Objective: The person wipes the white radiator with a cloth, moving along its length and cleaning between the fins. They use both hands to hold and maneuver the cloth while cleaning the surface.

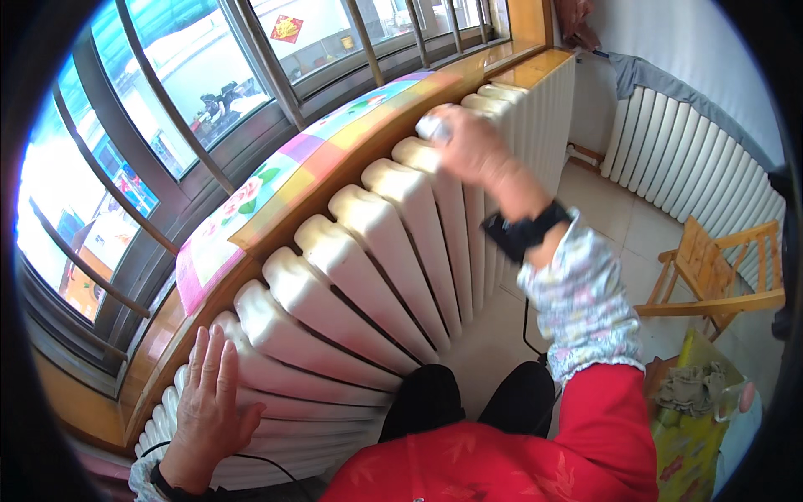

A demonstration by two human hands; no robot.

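Observation:
A long white sectional radiator (370, 251) stands under the window sill in front of me, its rounded section tops yellowish in places. My right hand (470, 141) grips a white wad, probably a cloth (433, 128), at the top of the radiator's farther sections. The hand is slightly blurred, and part of the wad is hidden by the fingers. My left hand (213, 389) lies palm down on the tops of the nearer sections, fingers extended and somewhat apart, with nothing seen in it.
A checked floral cloth (301, 163) covers part of the wooden sill beside window bars (169, 119). To the right are a folding wooden chair (709, 270), a second radiator (684, 157) and a yellow-covered surface (677, 445) bearing a crumpled rag (690, 386). A black cable (263, 461) runs by my left wrist.

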